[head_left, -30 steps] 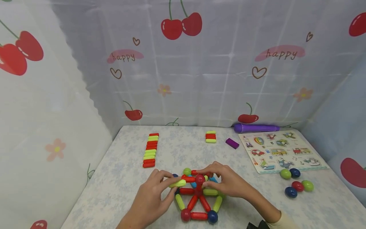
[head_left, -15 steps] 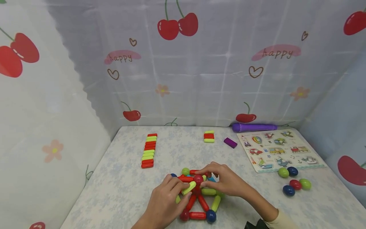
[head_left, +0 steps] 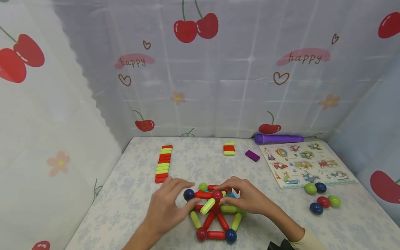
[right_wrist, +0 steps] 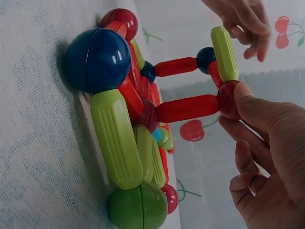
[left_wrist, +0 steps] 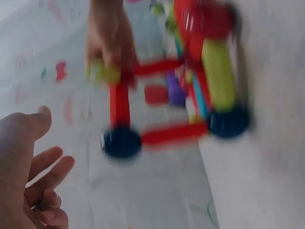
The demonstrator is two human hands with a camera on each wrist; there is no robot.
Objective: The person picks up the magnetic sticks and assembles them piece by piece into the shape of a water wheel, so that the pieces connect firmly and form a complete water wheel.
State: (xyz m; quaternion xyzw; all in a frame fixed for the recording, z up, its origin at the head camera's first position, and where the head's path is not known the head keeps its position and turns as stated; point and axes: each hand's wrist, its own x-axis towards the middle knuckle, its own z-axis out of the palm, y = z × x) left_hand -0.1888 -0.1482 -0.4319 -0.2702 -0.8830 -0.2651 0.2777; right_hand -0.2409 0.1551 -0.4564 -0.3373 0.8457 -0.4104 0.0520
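My left hand (head_left: 165,208) has let go of the green rod (head_left: 207,206), fingers now spread and backing off. It stays stuck on the rod-and-ball structure (head_left: 215,217) mid-table. My right hand (head_left: 247,198) still pinches the top red ball (head_left: 217,196), so that joint looks done.

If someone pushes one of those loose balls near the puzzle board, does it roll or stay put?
The loose balls are smooth, glossy and round, so each would probably roll at a light push. They sit bunched together and touching, possibly magnetic like the rod-and-ball structure, so they may drag along as a cluster. They look like light plastic.
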